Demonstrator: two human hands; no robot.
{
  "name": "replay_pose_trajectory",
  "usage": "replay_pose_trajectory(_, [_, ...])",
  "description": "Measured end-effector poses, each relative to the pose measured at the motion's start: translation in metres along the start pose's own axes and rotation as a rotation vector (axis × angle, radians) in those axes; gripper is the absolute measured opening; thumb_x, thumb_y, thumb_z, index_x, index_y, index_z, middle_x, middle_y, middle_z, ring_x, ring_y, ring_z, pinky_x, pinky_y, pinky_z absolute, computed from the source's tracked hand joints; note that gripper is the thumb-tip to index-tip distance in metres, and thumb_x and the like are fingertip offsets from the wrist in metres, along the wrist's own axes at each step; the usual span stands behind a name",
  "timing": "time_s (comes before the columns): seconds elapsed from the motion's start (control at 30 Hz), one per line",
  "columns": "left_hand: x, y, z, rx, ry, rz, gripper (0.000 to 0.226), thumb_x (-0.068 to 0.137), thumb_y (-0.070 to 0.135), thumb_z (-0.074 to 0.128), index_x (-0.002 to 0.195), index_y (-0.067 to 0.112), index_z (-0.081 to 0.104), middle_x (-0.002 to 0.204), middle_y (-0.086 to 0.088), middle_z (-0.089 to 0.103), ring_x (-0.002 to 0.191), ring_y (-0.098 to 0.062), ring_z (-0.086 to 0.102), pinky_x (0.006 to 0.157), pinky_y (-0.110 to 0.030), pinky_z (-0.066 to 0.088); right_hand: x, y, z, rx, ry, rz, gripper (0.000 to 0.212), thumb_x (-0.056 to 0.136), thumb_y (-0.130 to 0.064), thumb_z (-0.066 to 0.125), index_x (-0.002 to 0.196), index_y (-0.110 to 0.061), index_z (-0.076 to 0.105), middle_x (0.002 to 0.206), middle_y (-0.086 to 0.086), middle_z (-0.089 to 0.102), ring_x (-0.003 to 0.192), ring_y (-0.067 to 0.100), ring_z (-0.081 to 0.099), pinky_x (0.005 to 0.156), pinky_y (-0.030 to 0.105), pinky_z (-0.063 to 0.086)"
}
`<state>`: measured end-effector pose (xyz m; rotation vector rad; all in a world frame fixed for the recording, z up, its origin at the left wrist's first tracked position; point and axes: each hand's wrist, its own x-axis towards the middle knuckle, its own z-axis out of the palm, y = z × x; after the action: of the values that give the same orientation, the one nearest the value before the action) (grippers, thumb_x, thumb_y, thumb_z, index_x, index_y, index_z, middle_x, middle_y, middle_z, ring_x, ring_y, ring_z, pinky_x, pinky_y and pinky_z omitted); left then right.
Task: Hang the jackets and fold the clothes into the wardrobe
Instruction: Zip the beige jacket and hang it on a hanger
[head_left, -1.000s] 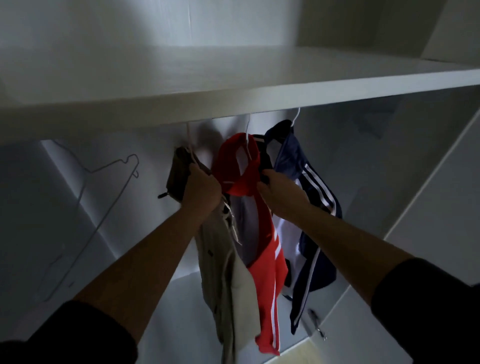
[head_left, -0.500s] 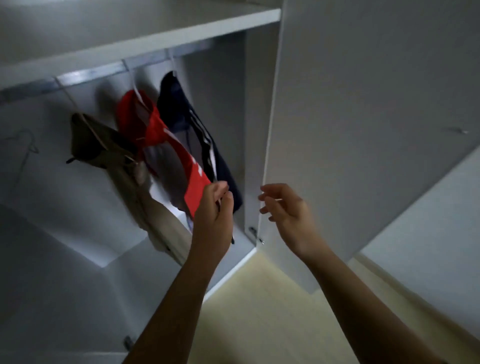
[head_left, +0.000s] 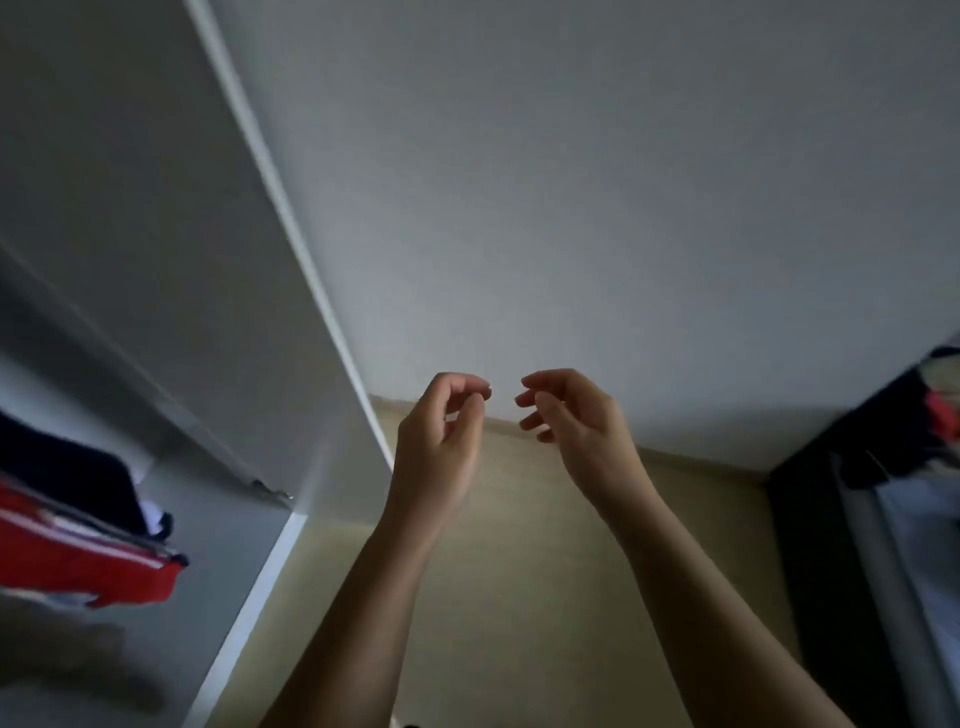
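Both hands have let go of the jackets and swung right, off the wardrobe (head_left: 156, 260). Left hand (head_left: 441, 441) and right hand (head_left: 579, 421) hold nothing, fingers (head_left: 545, 378) loosely curled. Red jacket (head_left: 78, 561) and navy jacket (head_left: 67, 478) hang inside, far left. Hanging looks done; next probably fetch the clothes (head_left: 943, 410) at the right edge to fold.

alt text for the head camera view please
A person's left hand and right hand are raised side by side, both empty, fingers loosely curled, in front of a pale wall. At the left edge, a red jacket and a dark jacket show inside the wardrobe; dark, blurred furniture fills the right edge.
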<state>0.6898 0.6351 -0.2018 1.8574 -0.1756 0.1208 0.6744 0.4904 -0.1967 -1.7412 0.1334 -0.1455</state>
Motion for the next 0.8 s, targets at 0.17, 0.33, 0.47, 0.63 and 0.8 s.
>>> replay_pose_trajectory(0.17, [0.017, 0.036, 0.133, -0.003, -0.268, 0.098, 0.015, 0.094, 0.014, 0.050, 0.097, 0.018, 0.063, 0.097, 0.014, 0.067, 0.095, 0.005, 0.059, 0.076, -0.007, 0.044, -0.001, 0.028, -0.130, 0.029, 0.240, 0.047, 0.020, 0.095, -0.006, 0.048, 0.100, -0.017, 0.063, 0.088, -0.002, 0.070, 0.072, 0.011, 0.067, 0.064, 0.021, 0.051])
replay_pose_trajectory(0.33, [0.041, 0.062, 0.267, -0.019, -0.483, 0.173, 0.015, 0.094, 0.011, 0.050, 0.091, 0.017, 0.063, 0.093, 0.013, 0.067, 0.088, 0.002, 0.059, 0.071, -0.009, 0.043, 0.003, 0.065, -0.248, 0.047, 0.503, 0.095, 0.026, 0.093, -0.002, 0.049, 0.092, -0.023, 0.064, 0.084, -0.001, 0.071, 0.068, 0.011, 0.066, 0.062, 0.020, 0.047])
replay_pose_trajectory(0.47, [0.067, 0.078, 0.379, -0.050, -0.668, 0.198, 0.015, 0.095, 0.013, 0.050, 0.090, 0.020, 0.063, 0.090, 0.011, 0.067, 0.088, -0.001, 0.061, 0.073, -0.011, 0.044, 0.023, 0.090, -0.346, 0.037, 0.689, 0.106, 0.027, 0.094, -0.002, 0.049, 0.093, -0.024, 0.064, 0.085, -0.001, 0.071, 0.068, 0.010, 0.065, 0.061, 0.018, 0.048])
replay_pose_trajectory(0.63, [0.111, 0.114, 0.520, -0.064, -0.889, 0.246, 0.017, 0.095, 0.013, 0.050, 0.091, 0.020, 0.064, 0.087, 0.010, 0.067, 0.083, -0.005, 0.061, 0.071, -0.014, 0.046, 0.048, 0.110, -0.471, 0.083, 0.974, 0.169, 0.028, 0.095, -0.001, 0.046, 0.093, -0.023, 0.062, 0.087, -0.001, 0.069, 0.069, 0.014, 0.065, 0.065, 0.025, 0.050])
replay_pose_trajectory(0.8, [0.127, 0.155, 0.644, -0.093, -1.042, 0.311, 0.016, 0.095, 0.014, 0.049, 0.093, 0.020, 0.065, 0.089, 0.010, 0.066, 0.086, -0.002, 0.061, 0.077, -0.020, 0.051, 0.050, 0.129, -0.569, 0.103, 1.123, 0.191, 0.024, 0.095, 0.001, 0.046, 0.093, -0.016, 0.064, 0.087, 0.006, 0.067, 0.071, 0.015, 0.064, 0.064, 0.022, 0.050])
